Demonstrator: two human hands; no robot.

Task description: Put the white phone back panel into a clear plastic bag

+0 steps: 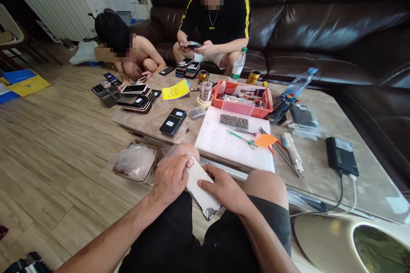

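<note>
A thin, flat white phone panel (pixel 201 190), judged light, stiff and fragile, is gripped at its edges by the left hand (pixel 169 179) and right hand (pixel 224 188) above the lap.

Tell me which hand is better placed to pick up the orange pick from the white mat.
Right. The right hand lies nearer the orange pick on the white mat; the left hand grips the white phone panel farther away.

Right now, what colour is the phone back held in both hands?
White, with a red-ringed camera cutout at its top; the phone back shows best in the head view.
</note>
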